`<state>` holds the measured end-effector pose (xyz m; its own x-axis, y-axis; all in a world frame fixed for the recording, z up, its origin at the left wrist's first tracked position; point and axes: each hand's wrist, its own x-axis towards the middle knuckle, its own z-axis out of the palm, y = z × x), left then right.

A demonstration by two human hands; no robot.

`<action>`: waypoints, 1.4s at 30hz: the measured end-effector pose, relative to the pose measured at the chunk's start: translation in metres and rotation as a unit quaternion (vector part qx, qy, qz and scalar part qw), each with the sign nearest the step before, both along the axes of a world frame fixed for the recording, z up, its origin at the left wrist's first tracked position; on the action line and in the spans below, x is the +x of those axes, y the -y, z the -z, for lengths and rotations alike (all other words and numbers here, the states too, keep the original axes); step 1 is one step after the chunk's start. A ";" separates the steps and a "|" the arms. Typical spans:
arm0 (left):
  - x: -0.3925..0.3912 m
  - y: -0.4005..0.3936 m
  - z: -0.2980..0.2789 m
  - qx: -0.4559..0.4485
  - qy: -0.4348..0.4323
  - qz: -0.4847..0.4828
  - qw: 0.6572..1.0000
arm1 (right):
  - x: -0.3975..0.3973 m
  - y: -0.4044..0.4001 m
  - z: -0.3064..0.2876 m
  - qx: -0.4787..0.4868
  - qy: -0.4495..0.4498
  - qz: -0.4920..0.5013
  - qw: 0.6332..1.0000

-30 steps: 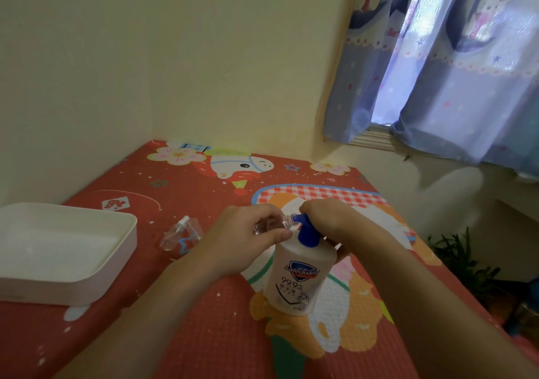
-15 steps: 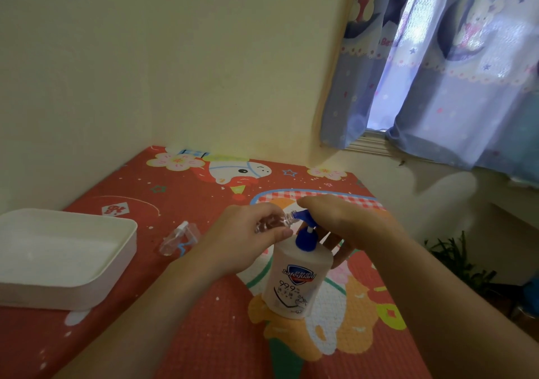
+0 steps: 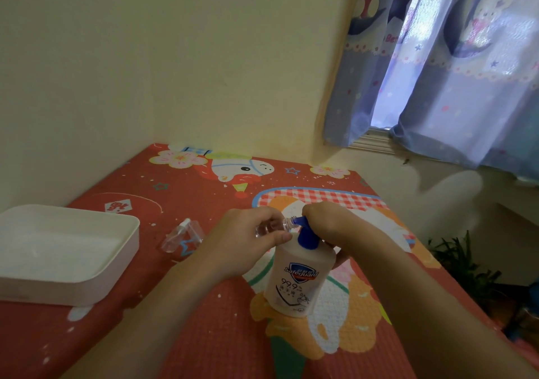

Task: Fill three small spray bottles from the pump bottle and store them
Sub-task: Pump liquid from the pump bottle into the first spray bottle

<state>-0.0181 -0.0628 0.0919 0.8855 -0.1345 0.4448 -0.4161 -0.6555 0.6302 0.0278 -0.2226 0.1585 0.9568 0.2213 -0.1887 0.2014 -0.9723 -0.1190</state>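
White tray sits left on the red cartoon mat, a clear spray bottle lying beside it. Left hand grips another small bottle sideways at the blue nozzle; right hand curls over the pump bottle. Blue curtains hang right.

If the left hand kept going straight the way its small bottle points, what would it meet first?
The left hand aims the small spray bottle rightward, its neck at the pump bottle's blue nozzle. It would probably meet that nozzle first, then the right hand atop the pump.
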 end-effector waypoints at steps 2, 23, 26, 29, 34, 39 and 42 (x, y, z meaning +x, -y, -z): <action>0.000 0.000 0.001 -0.004 -0.001 0.000 1.000 | -0.004 -0.002 -0.002 0.019 -0.018 0.013 1.000; 0.007 -0.002 0.002 -0.011 0.013 0.023 1.000 | 0.001 -0.001 -0.005 0.115 -0.051 0.065 0.990; 0.006 -0.002 0.005 -0.022 0.014 0.021 0.999 | 0.006 -0.001 0.002 0.061 -0.020 0.029 0.998; 0.005 -0.001 0.005 -0.044 0.000 0.034 0.998 | 0.008 -0.001 0.004 -0.006 -0.011 -0.012 1.000; 0.002 0.001 0.005 -0.035 0.003 0.034 0.999 | 0.006 -0.002 0.004 -0.018 -0.016 -0.013 1.000; 0.002 0.001 0.002 -0.033 -0.001 0.038 0.999 | -0.002 0.004 -0.004 0.133 -0.082 0.059 0.986; 0.005 -0.001 -0.002 -0.030 -0.002 0.035 0.999 | -0.004 0.009 -0.011 0.239 -0.168 0.150 0.945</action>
<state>-0.0136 -0.0621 0.0935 0.8771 -0.1689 0.4496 -0.4561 -0.5863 0.6695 0.0239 -0.2316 0.1693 0.8938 0.0867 -0.4399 -0.2016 -0.7986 -0.5671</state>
